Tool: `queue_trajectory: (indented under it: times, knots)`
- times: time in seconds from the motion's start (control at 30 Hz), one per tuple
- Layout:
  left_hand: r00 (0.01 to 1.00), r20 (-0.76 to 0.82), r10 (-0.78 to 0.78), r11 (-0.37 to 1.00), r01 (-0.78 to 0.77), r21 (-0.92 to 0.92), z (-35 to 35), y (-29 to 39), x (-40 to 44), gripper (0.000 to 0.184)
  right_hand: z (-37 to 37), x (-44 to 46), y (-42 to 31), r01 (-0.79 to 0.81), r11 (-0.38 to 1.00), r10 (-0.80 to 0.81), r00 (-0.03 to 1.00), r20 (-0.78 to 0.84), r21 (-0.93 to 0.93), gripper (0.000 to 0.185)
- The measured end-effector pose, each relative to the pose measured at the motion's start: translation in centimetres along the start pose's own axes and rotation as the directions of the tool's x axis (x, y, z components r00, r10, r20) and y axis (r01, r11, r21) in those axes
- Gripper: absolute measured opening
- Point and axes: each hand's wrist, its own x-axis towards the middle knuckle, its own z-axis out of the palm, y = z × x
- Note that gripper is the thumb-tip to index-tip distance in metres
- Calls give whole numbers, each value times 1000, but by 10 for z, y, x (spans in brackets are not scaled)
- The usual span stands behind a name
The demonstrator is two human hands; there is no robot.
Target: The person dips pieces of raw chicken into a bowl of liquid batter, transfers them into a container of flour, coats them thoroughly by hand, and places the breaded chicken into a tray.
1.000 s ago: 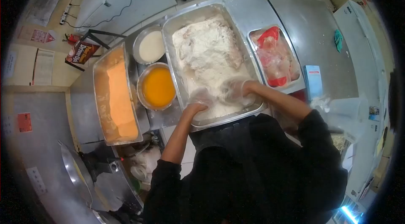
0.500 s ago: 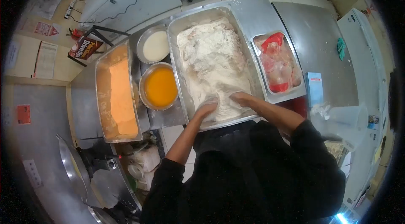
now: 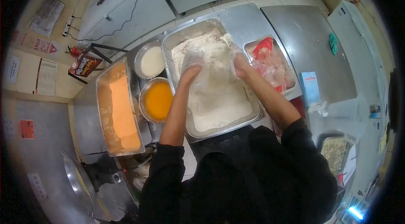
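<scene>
Head cam, fwd & steeply down

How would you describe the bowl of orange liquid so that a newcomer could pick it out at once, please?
Start at the big metal tray holding white powder. Just left of it, the round bowl is the nearer of two. Its yellow-orange liquid sets it apart from the pale-filled bowl beyond.

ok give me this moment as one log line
left hand: over white powder, grasp unclear | right hand: over powder, blurred | tray: holds powder | bowl: beside tray, orange liquid
</scene>
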Motion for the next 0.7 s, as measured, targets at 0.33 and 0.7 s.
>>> queue_trajectory:
  times: [0.33,0.7]
  knots:
    - [999,-11,36,325,-1,946,70,2,-150,35,-14,-52,50,269,-460,419,906,60,-846,38]
    - [946,284,-157,314,-225,922,61,-38,-173,22,-65,-24,101,607,-547,678,725,121,-576,39]
